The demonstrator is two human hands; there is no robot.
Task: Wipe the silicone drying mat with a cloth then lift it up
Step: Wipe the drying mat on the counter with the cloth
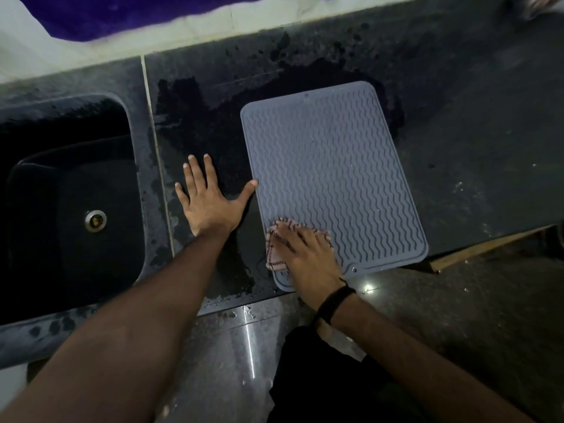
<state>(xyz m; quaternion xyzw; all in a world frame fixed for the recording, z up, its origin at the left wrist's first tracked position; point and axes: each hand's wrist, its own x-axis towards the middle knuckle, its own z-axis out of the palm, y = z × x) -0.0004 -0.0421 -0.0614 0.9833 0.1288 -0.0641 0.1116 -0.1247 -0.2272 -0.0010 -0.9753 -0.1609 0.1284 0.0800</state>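
A grey silicone drying mat with wavy ridges lies flat on the dark counter, its near edge at the counter's front. My right hand presses a small pinkish cloth with dark stitched edges onto the mat's near left corner. The cloth shows only around my fingers. My left hand lies flat on the wet counter to the left of the mat, fingers spread, with the thumb tip touching the mat's left edge.
A dark sink with a metal drain is sunk into the counter at the left. Water patches darken the counter around the mat's far side. A purple cloth lies at the back. Glossy floor shows below the counter's edge.
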